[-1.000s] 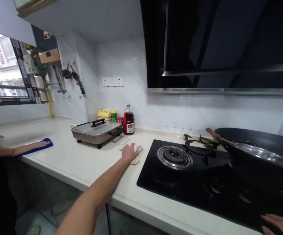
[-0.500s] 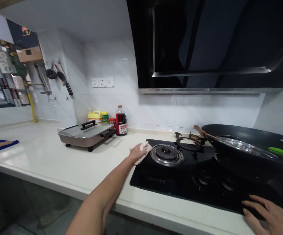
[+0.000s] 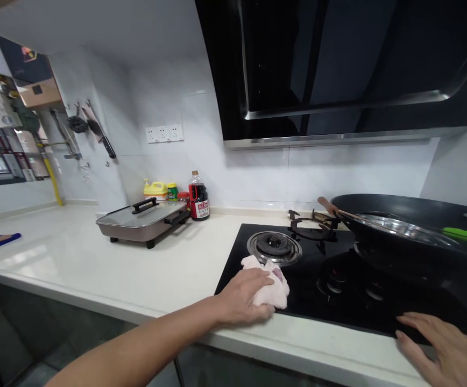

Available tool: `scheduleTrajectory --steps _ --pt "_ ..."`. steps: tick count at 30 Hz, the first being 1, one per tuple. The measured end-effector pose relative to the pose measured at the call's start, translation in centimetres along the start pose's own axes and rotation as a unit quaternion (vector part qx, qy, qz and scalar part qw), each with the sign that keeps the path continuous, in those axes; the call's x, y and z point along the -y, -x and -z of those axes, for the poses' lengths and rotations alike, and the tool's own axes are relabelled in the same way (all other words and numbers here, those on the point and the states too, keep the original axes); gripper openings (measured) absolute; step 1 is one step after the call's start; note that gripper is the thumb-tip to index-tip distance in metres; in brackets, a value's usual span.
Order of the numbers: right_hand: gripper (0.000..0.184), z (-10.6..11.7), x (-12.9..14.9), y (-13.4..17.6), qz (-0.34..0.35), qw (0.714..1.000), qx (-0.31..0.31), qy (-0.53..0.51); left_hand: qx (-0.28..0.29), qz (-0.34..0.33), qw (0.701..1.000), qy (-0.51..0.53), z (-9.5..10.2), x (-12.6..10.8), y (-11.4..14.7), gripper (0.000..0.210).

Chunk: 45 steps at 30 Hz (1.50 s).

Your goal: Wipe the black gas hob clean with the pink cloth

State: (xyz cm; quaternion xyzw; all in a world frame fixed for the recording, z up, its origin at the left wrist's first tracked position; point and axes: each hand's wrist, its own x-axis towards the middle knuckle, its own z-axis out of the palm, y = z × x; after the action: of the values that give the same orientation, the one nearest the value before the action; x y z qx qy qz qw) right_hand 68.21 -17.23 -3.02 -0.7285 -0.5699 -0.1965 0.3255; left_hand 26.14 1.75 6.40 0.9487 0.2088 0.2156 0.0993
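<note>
Crumpled pinkish cloth (image 3: 274, 293), perhaps purple-marked, gripped under left hand (image 3: 243, 295), right hand (image 3: 447, 344) unclenched.

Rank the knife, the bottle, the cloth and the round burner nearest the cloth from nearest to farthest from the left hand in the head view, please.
Starting from the left hand:
1. Cloth: under its fingers, on the stove.
2. Burner: just beyond the cloth.
3. Bottle: farther back, left of the burner.
4. Knife: far left, hanging up high.

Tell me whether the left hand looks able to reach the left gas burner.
Probably yes: the left hand, holding the white cloth, is just in front of the left gas burner, with nothing resting on it.
</note>
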Motion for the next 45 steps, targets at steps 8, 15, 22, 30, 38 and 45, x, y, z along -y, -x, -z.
scheduleTrajectory --steps 8,15,22,30,38,45 --pt "0.048 0.7 0.9 -0.1 0.016 0.999 -0.024 0.037 0.065 0.094 0.993 0.019 -0.1 -0.9 -3.5 0.068" --pt "0.047 0.6 1.5 -0.1 0.005 0.999 -0.025 0.042 0.041 0.018 0.999 0.030 -2.9 -1.9 -7.2 0.046" --pt "0.040 1.2 2.1 0.0 0.013 0.999 -0.022 0.036 0.044 0.048 0.998 -0.020 -6.9 -2.4 -16.1 0.049" --pt "0.034 1.5 2.2 0.0 0.034 0.997 -0.042 0.050 0.108 0.108 0.987 -0.039 -9.5 -2.7 -25.4 0.061" --pt "0.035 1.2 1.9 0.0 0.003 0.999 -0.036 0.038 0.102 0.132 0.984 -0.064 -10.0 -3.2 -25.8 0.060" --pt "0.039 1.1 2.1 0.0 -0.040 0.998 -0.017 0.051 0.079 0.082 0.991 -0.065 -7.8 -3.8 -19.0 0.048"
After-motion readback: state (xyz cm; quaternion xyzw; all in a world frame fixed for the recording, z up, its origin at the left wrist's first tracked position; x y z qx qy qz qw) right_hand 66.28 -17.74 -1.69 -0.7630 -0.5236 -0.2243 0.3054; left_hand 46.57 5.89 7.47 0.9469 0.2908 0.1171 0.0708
